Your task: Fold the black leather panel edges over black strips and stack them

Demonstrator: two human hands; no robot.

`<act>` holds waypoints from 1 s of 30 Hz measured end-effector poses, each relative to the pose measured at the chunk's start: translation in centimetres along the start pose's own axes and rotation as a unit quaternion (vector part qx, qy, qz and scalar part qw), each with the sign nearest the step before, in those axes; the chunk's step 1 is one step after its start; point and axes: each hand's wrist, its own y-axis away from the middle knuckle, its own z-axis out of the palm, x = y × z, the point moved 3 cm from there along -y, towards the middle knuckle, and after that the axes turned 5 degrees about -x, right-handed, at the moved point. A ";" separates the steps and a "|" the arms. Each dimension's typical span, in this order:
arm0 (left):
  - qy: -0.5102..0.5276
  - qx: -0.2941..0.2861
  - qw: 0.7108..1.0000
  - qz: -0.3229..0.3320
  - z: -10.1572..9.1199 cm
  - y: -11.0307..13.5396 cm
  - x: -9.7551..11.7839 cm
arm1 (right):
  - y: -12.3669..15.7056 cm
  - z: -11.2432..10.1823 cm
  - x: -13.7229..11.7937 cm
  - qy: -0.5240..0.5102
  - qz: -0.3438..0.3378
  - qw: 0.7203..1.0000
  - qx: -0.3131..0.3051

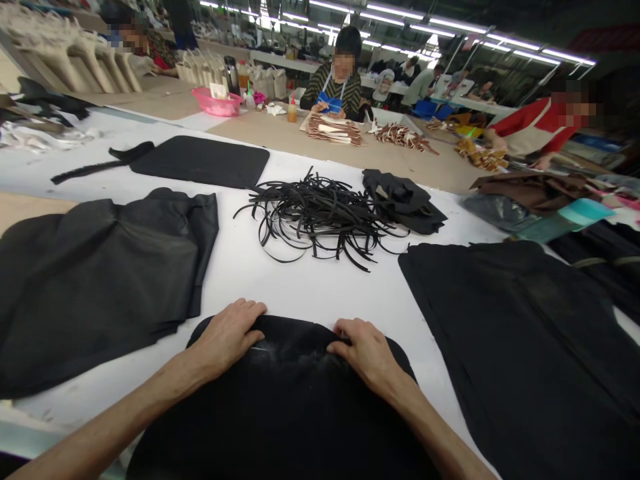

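A black leather-like panel (300, 407) with rounded corners lies in front of me on the white tabletop, its near part cut off by the frame's bottom. My left hand (231, 337) grips its far edge left of the middle, fingers over the edge and thumb on top. On the right of the same edge, my right hand (364, 348) holds it the same way, fingertips curled over the rim. Pale dusty smudges mark the surface between my thumbs. Just beyond is a tangled heap of thin black strips (320, 210).
Black sheets (100, 267) lie to the left, and a stack of black panels (530, 333) to the right. Farther back are a flat black panel (200, 160), crumpled black pieces (403, 200) and a pink basket (217, 101). Co-workers (333, 83) sit across the table.
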 end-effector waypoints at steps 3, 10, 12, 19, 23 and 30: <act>0.054 0.002 0.999 0.003 -0.2 -0.2 -0.3 | -0.4 -0.6 0.3 -0.065 -0.026 0.997 -0.027; 0.108 0.033 0.994 0.007 -0.3 -1.0 -0.2 | -1.2 -1.2 0.5 -0.160 -0.069 0.985 -0.008; 0.098 0.026 0.995 -0.003 -0.3 -1.0 -0.2 | -1.1 -1.0 0.6 -0.148 -0.060 0.987 0.006; 0.144 0.023 0.989 -0.007 -0.1 -0.9 0.3 | -2.1 -0.8 0.8 -0.082 -0.002 0.994 0.068; 0.154 0.020 0.988 0.004 -0.2 -1.4 0.5 | -3.3 -1.5 1.1 -0.085 -0.005 0.995 0.056; 0.300 -0.036 0.953 -0.006 -0.1 -2.6 -2.7 | -2.1 -2.9 5.2 -0.145 0.002 0.988 -0.047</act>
